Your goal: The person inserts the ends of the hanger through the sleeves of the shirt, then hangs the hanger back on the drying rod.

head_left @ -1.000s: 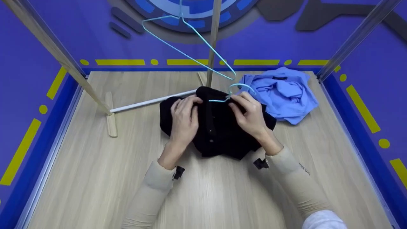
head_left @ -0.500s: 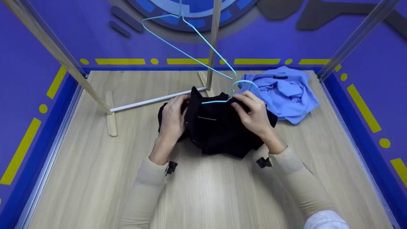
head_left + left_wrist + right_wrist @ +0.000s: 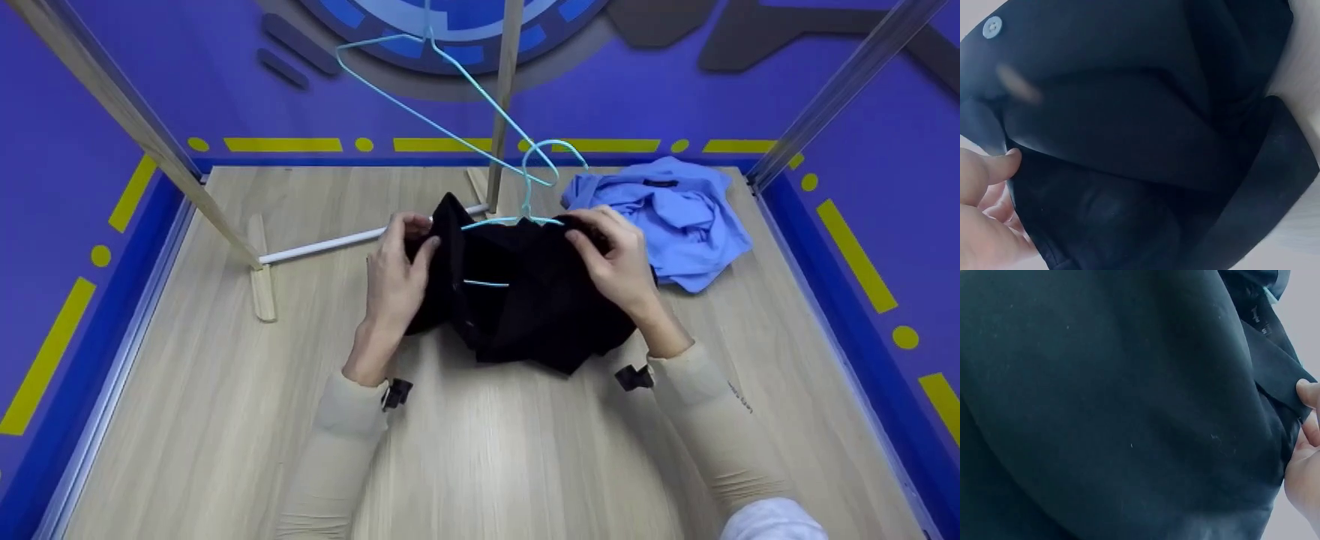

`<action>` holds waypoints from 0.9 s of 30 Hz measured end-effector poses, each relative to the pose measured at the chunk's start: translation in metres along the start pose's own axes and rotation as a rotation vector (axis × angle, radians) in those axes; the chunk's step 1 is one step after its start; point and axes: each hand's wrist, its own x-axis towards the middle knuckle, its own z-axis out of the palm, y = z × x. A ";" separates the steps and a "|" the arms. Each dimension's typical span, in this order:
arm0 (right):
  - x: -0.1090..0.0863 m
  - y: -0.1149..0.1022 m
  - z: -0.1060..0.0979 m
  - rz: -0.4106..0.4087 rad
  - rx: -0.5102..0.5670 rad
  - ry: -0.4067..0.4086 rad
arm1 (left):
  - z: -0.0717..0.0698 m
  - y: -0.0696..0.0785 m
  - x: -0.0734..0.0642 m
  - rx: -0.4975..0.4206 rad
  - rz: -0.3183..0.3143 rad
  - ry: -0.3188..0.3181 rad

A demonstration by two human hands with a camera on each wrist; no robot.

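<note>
A black collared shirt lies bunched in the middle of the table, its front spread apart. Inside it sits a light blue wire hanger, its hook standing up out of the neck and its lower bar showing through the gap. My left hand pinches the shirt's left front edge between thumb and fingers. On the other side, my right hand pinches the collar near the hanger's right shoulder. A pale button shows on the cloth in the left wrist view. Dark fabric hides the hanger's ends.
A crumpled blue shirt lies at the back right. Another light blue wire hanger hangs at the back, over a rack with wooden posts and a white lower bar. Blue patterned walls enclose the table.
The hanger's hook has risen and swung upright, and its lower bar has come into view. My left hand has moved left, opening the shirt front; my right hand has shifted right along the collar.
</note>
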 end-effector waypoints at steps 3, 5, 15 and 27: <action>0.001 -0.004 -0.004 0.027 -0.030 0.013 | -0.003 -0.002 0.001 -0.032 0.015 0.006; 0.001 -0.004 -0.005 0.041 -0.050 0.013 | -0.005 -0.003 0.002 -0.042 0.029 -0.019; -0.010 0.022 -0.007 0.048 -0.040 -0.024 | -0.019 -0.004 0.003 -0.059 -0.034 -0.292; -0.001 -0.008 -0.012 0.164 0.174 -0.019 | -0.020 -0.006 0.005 -0.045 0.057 -0.361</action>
